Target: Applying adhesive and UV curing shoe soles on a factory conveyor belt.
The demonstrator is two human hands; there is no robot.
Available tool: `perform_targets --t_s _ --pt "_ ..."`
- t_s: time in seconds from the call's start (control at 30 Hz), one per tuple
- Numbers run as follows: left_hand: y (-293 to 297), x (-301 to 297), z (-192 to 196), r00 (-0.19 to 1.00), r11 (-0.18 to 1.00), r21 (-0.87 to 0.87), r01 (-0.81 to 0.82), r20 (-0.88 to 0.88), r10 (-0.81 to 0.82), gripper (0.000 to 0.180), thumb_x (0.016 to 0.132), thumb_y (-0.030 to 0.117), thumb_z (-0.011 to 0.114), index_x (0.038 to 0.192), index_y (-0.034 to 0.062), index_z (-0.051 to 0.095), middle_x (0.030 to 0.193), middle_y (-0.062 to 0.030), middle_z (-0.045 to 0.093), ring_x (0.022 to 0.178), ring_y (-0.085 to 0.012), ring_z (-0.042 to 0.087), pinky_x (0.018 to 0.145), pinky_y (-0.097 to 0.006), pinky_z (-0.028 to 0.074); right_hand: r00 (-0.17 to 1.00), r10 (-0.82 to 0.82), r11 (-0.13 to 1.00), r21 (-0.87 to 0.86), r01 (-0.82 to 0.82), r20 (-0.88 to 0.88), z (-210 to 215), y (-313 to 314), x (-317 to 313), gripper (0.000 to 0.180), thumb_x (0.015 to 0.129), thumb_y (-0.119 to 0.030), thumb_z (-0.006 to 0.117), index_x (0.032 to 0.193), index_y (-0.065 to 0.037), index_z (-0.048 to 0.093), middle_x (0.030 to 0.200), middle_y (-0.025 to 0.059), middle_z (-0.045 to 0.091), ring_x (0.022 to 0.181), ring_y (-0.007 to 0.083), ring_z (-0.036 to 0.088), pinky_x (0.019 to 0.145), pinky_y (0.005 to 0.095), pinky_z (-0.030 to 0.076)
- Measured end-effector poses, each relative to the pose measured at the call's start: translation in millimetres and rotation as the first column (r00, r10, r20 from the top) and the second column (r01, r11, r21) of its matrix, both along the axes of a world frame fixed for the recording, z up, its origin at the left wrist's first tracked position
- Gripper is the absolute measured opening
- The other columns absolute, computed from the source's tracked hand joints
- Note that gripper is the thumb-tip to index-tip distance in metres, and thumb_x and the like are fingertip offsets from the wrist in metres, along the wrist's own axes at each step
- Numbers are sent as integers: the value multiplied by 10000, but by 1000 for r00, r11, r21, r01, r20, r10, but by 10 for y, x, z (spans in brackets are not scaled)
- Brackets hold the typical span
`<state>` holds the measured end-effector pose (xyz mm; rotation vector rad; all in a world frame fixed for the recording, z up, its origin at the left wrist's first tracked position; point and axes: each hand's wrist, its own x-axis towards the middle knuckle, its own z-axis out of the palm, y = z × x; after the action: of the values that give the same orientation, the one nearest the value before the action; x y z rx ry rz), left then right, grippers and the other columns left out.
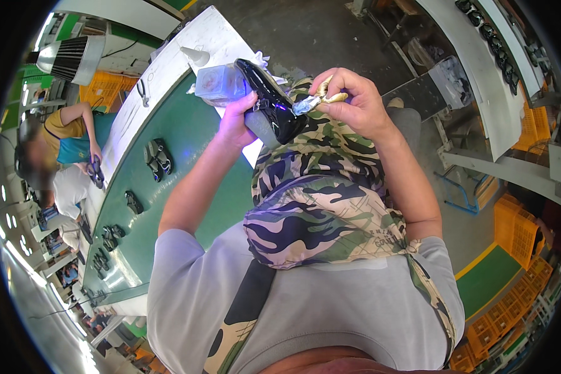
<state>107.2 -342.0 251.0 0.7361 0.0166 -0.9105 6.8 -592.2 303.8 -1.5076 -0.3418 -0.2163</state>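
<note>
My left hand (235,121) grips a glossy black shoe (269,93) by its grey sole side, holding it tilted over my lap. A small buckle or ornament shows on its upper. My right hand (359,103) pinches a pale blue, crumpled wad of cloth (302,106) against the shoe's near end. Shiny yellowish wrappings cover the pinching fingertips; what they are I cannot make out. Just beyond my left hand stands a translucent bluish container (217,83) on the white table edge. A camouflage apron (324,212) covers my lap.
Along my left runs a green conveyor belt (187,137) carrying several black shoes (158,159). Pliers (143,92) and a whitish cone (196,56) lie on the white ledge. A co-worker (68,131) handles a dark shoe at far left. Yellow crates (515,227) stand at right.
</note>
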Motion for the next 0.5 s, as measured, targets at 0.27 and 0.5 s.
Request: perform_targets --t_s 0.27,0.5 --pt "-38 -148 -208 981 981 -128 -144 -146 125 566 911 322 655 1386 59 496 1314 -165 607 1225 -348 583 1099 -517 433 994 -108 991 76 110 -28 -111 -104 -51 194 822 2 711 819 -56 526 1025 114 667 885 126 600 799 271 479" --pt "-199 -175 -259 971 949 -243 -202 -178 161 571 942 401 614 1390 63 508 1336 -163 600 1236 -344 574 1106 -511 425 974 -154 903 378 206 -164 -205 44 10 168 840 -12 737 858 -47 573 962 69 669 891 101 609 798 248 493"
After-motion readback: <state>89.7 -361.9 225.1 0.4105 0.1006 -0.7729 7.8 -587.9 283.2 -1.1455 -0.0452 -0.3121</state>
